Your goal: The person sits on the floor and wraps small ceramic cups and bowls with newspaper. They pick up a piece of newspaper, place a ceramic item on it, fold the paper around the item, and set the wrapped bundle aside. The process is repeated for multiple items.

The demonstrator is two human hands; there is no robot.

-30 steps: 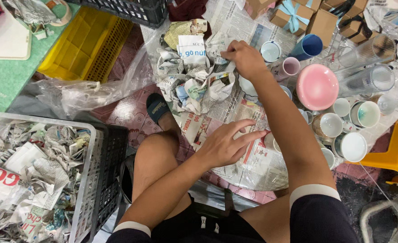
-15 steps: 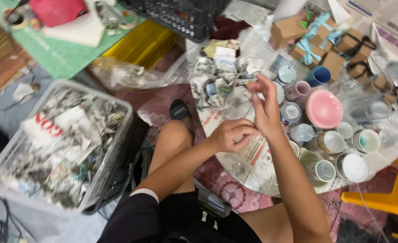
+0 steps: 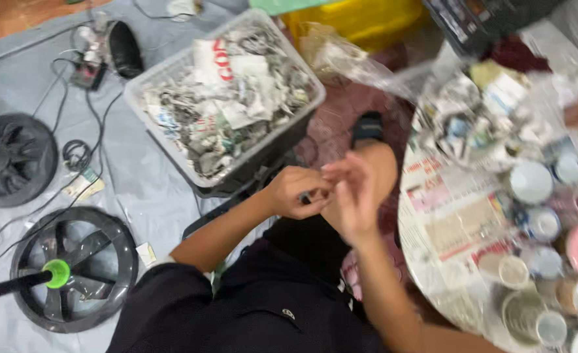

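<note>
Grey floor sheeting lies under a crate of crumpled newspaper (image 3: 227, 98). Left hand (image 3: 297, 191) is curled, right hand (image 3: 354, 196) half open, fingertips meeting; whether they pinch anything I cannot tell. Such paper looks light and soft, easily pinched at any fold

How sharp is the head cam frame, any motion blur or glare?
Head view: right hand smeared by motion blur, left hand a little crisper; cups on the newspaper at right soft and streaked; basket of crumpled paper and fan base fairly readable; lighting even, no harsh glare, only faint shadows.
</note>
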